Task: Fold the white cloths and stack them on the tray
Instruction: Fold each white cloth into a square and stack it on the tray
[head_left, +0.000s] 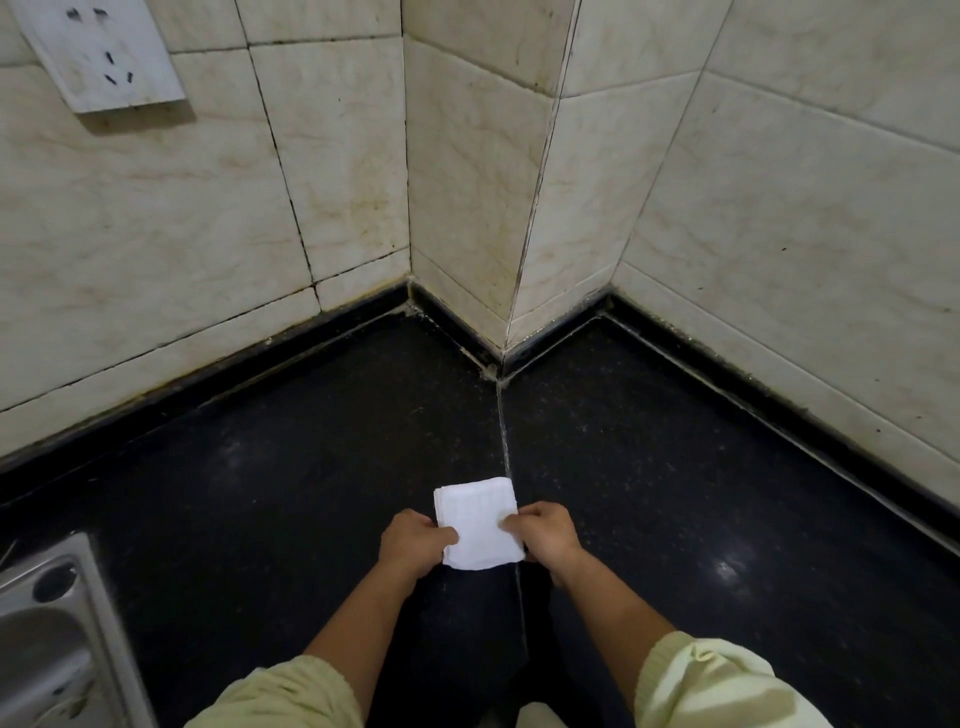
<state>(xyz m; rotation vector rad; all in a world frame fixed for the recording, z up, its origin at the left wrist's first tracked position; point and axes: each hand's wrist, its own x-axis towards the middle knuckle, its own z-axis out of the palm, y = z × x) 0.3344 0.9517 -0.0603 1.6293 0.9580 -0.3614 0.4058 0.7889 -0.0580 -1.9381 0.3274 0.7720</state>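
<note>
A small white cloth (478, 522), folded into a thick rectangle, lies on the black stone counter (260, 493) near the middle of the view. My left hand (413, 545) pinches its near left edge. My right hand (543, 535) pinches its right edge with thumb and fingers. Both hands rest low on the counter. No tray is in view.
A steel sink (49, 623) fills the lower left corner. Cream tiled walls (337, 182) with a jutting corner column (483, 234) close the counter at the back. A wall socket (101, 52) hangs at the upper left. Something white (535, 716) shows at the bottom edge.
</note>
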